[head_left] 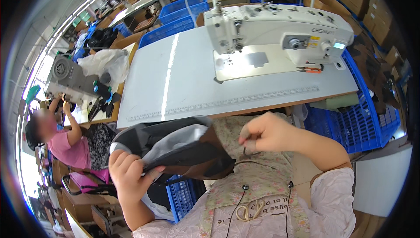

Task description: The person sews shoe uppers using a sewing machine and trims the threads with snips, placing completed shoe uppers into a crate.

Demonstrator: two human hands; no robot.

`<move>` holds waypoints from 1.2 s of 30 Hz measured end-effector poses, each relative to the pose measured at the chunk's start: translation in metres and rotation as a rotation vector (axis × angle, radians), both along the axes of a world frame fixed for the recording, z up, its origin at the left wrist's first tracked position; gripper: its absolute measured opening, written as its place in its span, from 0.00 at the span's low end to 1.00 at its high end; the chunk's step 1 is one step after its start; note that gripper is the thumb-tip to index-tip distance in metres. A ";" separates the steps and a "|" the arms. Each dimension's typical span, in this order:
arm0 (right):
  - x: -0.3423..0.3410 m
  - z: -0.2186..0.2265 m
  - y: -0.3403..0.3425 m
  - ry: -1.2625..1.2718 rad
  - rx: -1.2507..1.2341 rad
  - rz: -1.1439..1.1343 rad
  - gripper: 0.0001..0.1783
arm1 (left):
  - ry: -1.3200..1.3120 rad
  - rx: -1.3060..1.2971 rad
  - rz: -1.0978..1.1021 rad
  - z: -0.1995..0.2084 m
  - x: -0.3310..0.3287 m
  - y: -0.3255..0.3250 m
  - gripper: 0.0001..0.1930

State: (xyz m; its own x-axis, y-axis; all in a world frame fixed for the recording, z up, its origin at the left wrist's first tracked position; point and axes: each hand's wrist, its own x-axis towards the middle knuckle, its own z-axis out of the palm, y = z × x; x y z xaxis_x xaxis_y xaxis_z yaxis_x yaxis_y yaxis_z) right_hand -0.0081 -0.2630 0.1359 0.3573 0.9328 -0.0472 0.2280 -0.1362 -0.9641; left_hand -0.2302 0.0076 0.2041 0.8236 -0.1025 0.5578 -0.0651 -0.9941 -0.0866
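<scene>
My left hand is closed on the rim of a black and brown bag, with the thumb over the edge. The bag tilts in front of my lap, its mouth spread so that a grey lining shows. To the right of the bag, my right hand hovers over my floral apron, fingers curled together and slightly blurred. A small dark, thin loop shows just under those fingertips. I cannot make out what the fingers hold, if anything.
A white sewing machine stands on the grey table; orange-handled snips lie by its base. Blue crates sit right of the table and behind it. At left, a person in pink works at another machine.
</scene>
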 end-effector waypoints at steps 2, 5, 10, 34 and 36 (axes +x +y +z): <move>-0.008 -0.021 0.024 -0.077 -0.097 0.123 0.07 | -0.013 -0.013 0.165 0.001 -0.036 0.015 0.23; -0.015 -0.096 0.068 -0.157 -0.144 0.175 0.07 | -0.036 0.015 0.358 -0.001 -0.067 0.038 0.25; -0.015 -0.227 0.199 0.231 -0.300 0.167 0.13 | -0.041 0.073 0.585 -0.009 -0.120 0.062 0.26; 0.034 -0.041 0.106 0.266 0.282 0.074 0.13 | 0.077 0.011 -0.185 -0.029 -0.007 0.037 0.18; 0.033 -0.031 0.106 0.311 0.547 0.174 0.15 | 0.037 0.018 -0.370 -0.028 0.022 0.027 0.17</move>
State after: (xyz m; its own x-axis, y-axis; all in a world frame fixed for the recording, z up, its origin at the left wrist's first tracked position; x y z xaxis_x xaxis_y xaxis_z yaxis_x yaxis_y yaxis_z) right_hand 0.0250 -0.1571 0.1048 0.2452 0.8945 0.3737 -0.0987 0.4065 -0.9083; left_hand -0.2082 0.0349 0.1763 0.7488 -0.4063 0.5236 -0.4230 -0.9012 -0.0943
